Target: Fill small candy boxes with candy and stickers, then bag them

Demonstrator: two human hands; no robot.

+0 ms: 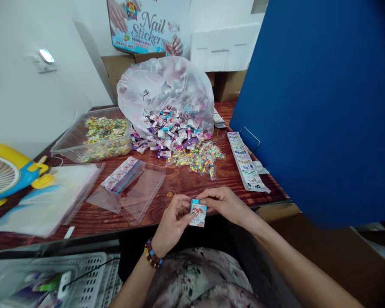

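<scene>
Left hand (172,222) and right hand (223,203) both pinched on small box (198,213), held at desk (179,182) near edge; box pile (167,130) and plastic bag (165,92) lie beyond.

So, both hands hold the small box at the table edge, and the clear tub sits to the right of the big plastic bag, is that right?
No: the head view shows the clear tub left of the big plastic bag, not right. The left hand and right hand do hold the small box at the table edge.
</scene>
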